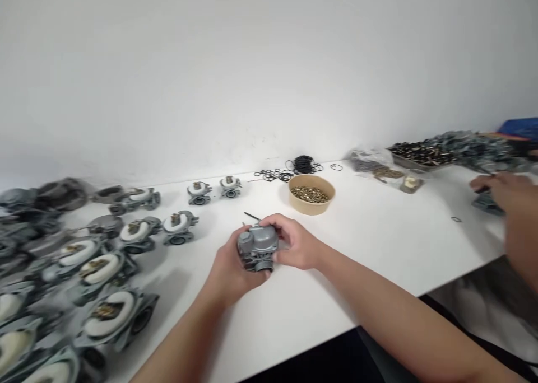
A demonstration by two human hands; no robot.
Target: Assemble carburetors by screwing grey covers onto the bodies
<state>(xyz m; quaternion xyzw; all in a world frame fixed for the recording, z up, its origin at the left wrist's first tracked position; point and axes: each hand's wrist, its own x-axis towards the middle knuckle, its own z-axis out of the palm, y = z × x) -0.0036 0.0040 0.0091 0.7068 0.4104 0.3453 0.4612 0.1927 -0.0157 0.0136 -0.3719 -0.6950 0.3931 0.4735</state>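
Between my two hands is a grey metal carburetor [260, 243], its domed bowl cover facing up and a round bore toward me. My left hand [231, 268] wraps its left and lower side, the thumb near the bore. My right hand [294, 243] grips its right side with fingers over the top. Just behind it a thin dark rod [252, 216] shows; whether it lies on the table or touches the carburetor I cannot tell. Open carburetor bodies with white floats [111, 314] stand to the left of my left hand.
A paper bowl [311, 208] of small brass parts stands behind my hands. Black rubber rings [275, 174] lie along the wall. Plastic bags [372, 162] and a tray of dark parts [420, 154] are back right. A co-worker's hand [504, 190] holds a grey part at right.
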